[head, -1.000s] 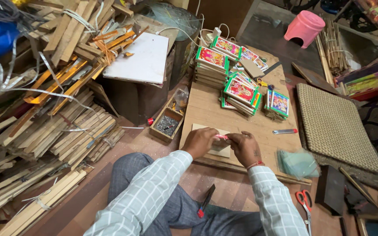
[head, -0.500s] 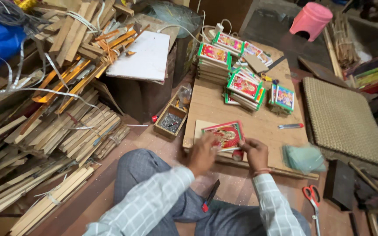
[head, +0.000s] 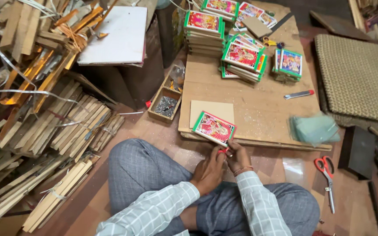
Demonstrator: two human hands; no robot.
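A small framed picture (head: 214,127) with a green and red border lies tilted at the near edge of a low wooden board (head: 259,109). My left hand (head: 210,169) and my right hand (head: 238,156) meet just below it, fingers closed around a small red object (head: 224,150) at the picture's lower corner. A plain brown backing card (head: 211,111) lies under the picture. Stacks of similar framed pictures (head: 243,59) stand at the far side of the board.
A small wooden tray of dark nails (head: 166,105) sits left of the board. Bundles of wooden moulding strips (head: 44,131) pile up on the left. Red-handled scissors (head: 327,175), a red-capped cutter (head: 299,94), a greenish plastic packet (head: 313,129) and a woven mat (head: 359,78) lie right.
The framed picture has come face up and slid toward the board's near edge. Both hands have drawn back toward my lap and closed together at its lower corner.
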